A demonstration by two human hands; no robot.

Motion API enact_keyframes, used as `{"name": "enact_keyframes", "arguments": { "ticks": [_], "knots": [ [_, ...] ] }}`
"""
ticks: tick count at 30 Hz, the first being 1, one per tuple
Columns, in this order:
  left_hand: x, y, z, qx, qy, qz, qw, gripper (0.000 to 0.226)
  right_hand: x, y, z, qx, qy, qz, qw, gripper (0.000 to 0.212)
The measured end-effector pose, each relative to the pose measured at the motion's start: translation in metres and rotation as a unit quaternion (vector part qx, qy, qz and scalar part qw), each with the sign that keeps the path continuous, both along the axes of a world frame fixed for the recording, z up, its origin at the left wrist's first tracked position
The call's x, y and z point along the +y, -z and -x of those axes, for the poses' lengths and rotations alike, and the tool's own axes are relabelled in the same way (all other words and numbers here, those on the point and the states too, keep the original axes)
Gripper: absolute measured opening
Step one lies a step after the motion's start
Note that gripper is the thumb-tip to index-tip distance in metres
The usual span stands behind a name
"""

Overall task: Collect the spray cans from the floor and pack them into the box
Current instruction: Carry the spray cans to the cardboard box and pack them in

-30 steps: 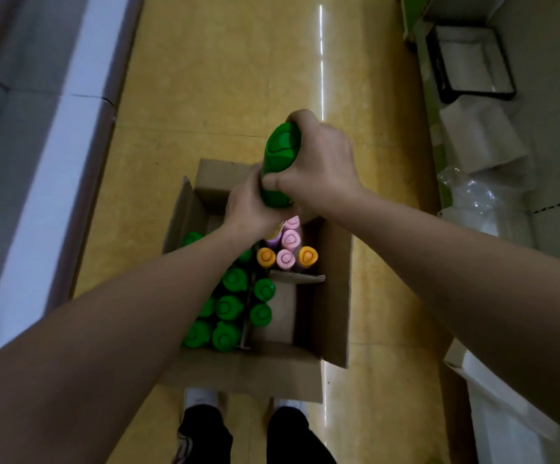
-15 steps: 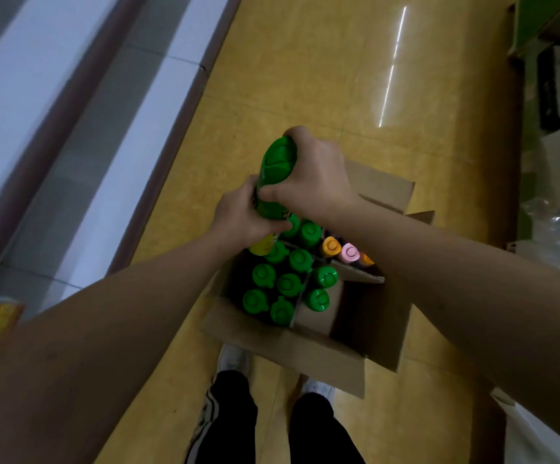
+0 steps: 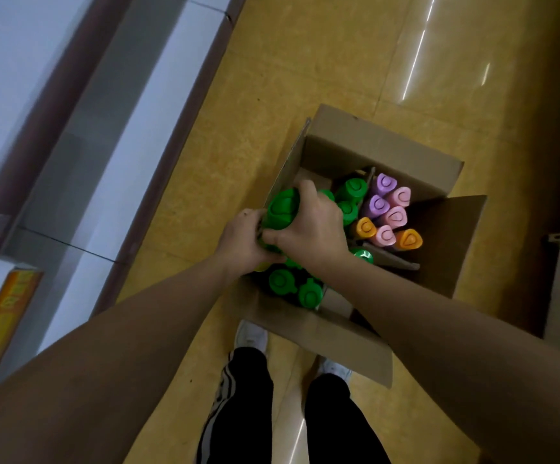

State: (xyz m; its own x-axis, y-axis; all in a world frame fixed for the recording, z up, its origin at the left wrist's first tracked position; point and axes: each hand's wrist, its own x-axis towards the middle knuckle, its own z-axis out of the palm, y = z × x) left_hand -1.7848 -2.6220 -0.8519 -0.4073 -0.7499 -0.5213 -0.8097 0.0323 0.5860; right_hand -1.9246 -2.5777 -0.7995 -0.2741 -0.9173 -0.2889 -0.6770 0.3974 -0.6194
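An open cardboard box stands on the yellow floor in front of my feet. Several green-capped spray cans stand upright in its left side. Purple, pink and orange capped cans fill the right compartment behind a cardboard divider. A green-capped spray can is held over the box's left edge, low among the green ones. My right hand wraps its cap from the right. My left hand grips its body from the left; the lower body is hidden.
A white and grey shelf base with a dark edge runs along the left. An orange and white carton sits at the lower left. My shoes stand just behind the box. Dim clutter lies at the right edge.
The green can has come down from above the box to the level of the packed caps at its left side, both hands still on it. The view has tilted and shifted.
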Motion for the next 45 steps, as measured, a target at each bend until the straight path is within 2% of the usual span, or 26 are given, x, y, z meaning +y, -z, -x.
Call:
{"name": "enact_keyframes", "arguments": {
  "ticks": [2,6,8,11,14,17,19,21,26,32,36,39,45],
  "knots": [
    [0.005,0.01,-0.005,-0.003,0.0,-0.01,1.0,0.043,0.008,0.015,-0.009,-0.005,0.008,-0.017,1.0,0.074],
    [0.011,0.027,-0.013,0.002,-0.004,-0.046,0.999,0.053,0.022,0.042,-0.025,-0.016,0.029,-0.032,0.999,0.076],
    [0.014,0.038,-0.018,-0.009,-0.019,-0.049,0.999,0.048,0.029,0.055,-0.036,-0.015,0.035,-0.036,0.999,0.076],
    [0.023,0.055,-0.03,0.015,-0.09,-0.146,0.985,0.045,0.035,0.073,-0.054,-0.017,0.065,-0.032,0.997,0.074],
    [0.022,0.072,-0.043,0.105,-0.181,-0.284,0.936,0.049,0.033,0.086,-0.068,-0.012,0.088,-0.037,0.995,0.069],
    [0.01,0.085,-0.047,0.163,-0.317,-0.405,0.842,0.048,0.031,0.096,-0.075,-0.018,0.106,-0.056,0.993,0.067],
    [0.002,0.092,-0.049,0.181,-0.379,-0.456,0.785,0.046,0.03,0.103,-0.077,-0.031,0.131,-0.079,0.988,0.066],
    [-0.004,0.091,-0.046,0.179,-0.4,-0.475,0.763,0.042,0.031,0.11,-0.078,-0.039,0.144,-0.094,0.984,0.068],
    [-0.014,0.085,-0.035,0.117,-0.337,-0.475,0.804,0.039,0.031,0.12,-0.081,-0.069,0.127,-0.13,0.981,0.075],
    [-0.007,0.099,-0.025,0.037,-0.345,-0.421,0.838,0.034,0.04,0.126,-0.085,-0.123,0.101,-0.182,0.97,0.08],
    [-0.003,0.112,-0.022,-0.004,-0.271,-0.41,0.871,0.033,0.048,0.131,-0.084,-0.129,0.063,-0.21,0.967,0.081],
    [-0.001,0.121,-0.017,-0.029,-0.202,-0.393,0.897,0.033,0.055,0.138,-0.087,-0.086,0.03,-0.218,0.972,0.075],
    [0.0,0.142,-0.012,-0.063,-0.143,-0.349,0.924,0.041,0.055,0.158,-0.094,0.105,-0.027,-0.183,0.977,0.066]
  ]
}}
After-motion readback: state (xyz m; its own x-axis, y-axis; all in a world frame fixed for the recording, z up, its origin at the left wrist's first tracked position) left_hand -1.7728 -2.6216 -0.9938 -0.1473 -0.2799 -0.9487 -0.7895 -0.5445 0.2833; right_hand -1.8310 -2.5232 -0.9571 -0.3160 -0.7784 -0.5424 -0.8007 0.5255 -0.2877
